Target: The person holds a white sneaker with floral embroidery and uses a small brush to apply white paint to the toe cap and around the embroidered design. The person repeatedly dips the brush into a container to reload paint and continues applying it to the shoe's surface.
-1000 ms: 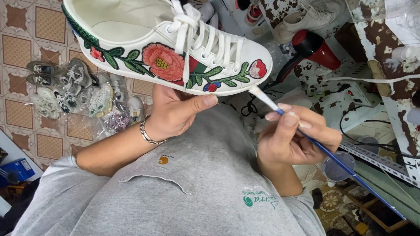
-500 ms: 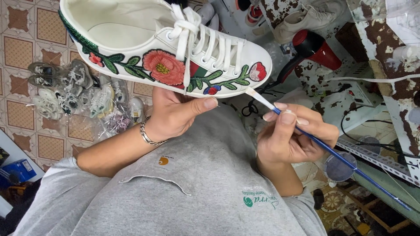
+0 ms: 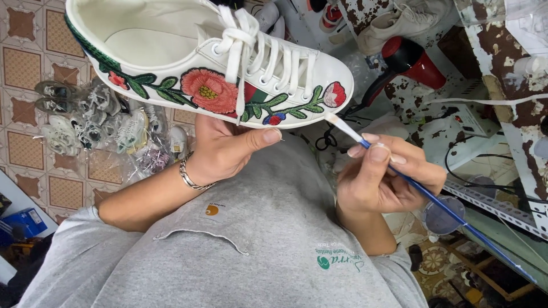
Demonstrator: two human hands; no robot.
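fingers (image 3: 374, 149) pinch paintbrush (image 3: 411, 181) | tip touches sneaker (image 3: 188, 63) toe edge

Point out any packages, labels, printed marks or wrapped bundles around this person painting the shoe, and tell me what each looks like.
Small blue box: low on the floor at the left edge, rectangular.
Clear plastic bags of shoes: on the tiled floor at left, crinkled, grey and white pairs inside.
Round orange patch: above the grey shirt's pocket.
Green print: on the shirt, round emblem with lettering.
White device: right, boxy, small red mark.
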